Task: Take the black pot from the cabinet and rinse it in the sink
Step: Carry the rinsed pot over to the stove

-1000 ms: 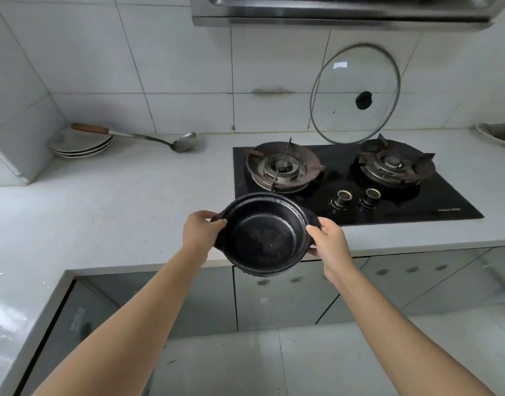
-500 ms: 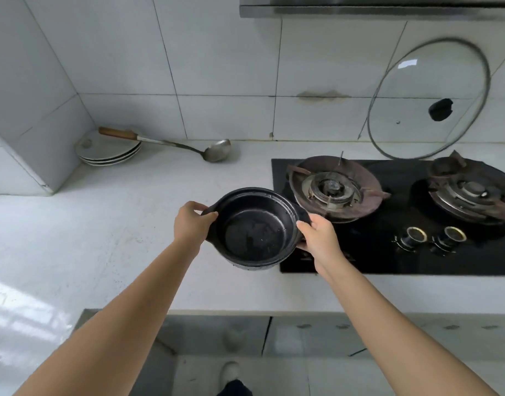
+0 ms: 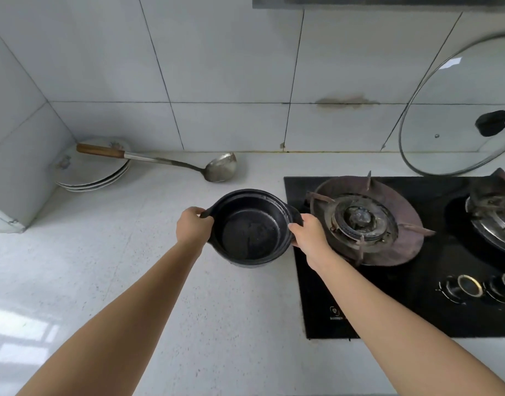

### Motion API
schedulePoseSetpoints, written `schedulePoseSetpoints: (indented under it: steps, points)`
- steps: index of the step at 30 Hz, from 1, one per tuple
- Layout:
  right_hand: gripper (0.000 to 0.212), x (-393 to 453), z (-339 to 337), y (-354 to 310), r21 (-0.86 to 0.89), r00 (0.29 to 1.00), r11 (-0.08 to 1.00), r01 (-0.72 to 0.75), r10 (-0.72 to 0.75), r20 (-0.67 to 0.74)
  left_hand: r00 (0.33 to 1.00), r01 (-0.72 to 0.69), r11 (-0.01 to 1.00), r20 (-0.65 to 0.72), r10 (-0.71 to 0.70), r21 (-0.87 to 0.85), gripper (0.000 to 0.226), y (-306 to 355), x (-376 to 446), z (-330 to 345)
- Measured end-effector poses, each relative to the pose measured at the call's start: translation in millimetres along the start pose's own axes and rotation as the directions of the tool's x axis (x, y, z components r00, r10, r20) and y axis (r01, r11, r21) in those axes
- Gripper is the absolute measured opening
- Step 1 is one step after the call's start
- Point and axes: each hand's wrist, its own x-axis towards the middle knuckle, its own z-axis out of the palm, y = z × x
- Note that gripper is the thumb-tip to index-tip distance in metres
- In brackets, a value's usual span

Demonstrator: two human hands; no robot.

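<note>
Here, most of the view is taken up by a white speckled counter (image 3: 102, 267), which is bounded at the back by a tiled wall (image 3: 217, 67) and at the left by a tiled corner block (image 3: 20, 167). Open counter is seen to the left of the arms and in front of them, with window light reflected at the lower left. The right side is occupied by a black glass hob (image 3: 388, 304), whose left edge lies just beside the pot. Two burners are set in it: the near one (image 3: 362, 221) is ringed by a rusty plate, and the far one (image 3: 494, 215) is cut off by the frame. Two knobs (image 3: 471, 285) are placed at the hob's front. A glass lid (image 3: 459, 110) is leaned upright against the wall behind the hob. In the back left corner a stack of plates (image 3: 94, 172) is kept, and a ladle (image 3: 219, 167) is laid across it, its wooden handle on the plates and its bowl on the counter.

The pot (image 3: 251, 227) is held upright over the counter, between the plates and the hob; whether its base touches the surface cannot be told. Nothing but a dull, scuffed bottom is seen inside it. Its left ear is gripped by the left hand (image 3: 192, 225), fingers curled round it, and its right ear is gripped likewise by the right hand (image 3: 309, 235).
</note>
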Motion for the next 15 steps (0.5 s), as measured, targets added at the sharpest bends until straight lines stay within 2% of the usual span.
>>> schedulePoseSetpoints:
  steps: [15]
  points:
    - [0.013, 38, 4, -3, -0.114, 0.999, 0.993, -0.041, 0.041, -0.001, 1.000, -0.015, 0.998, -0.013, 0.015, 0.053, 0.035, 1, 28, 16]
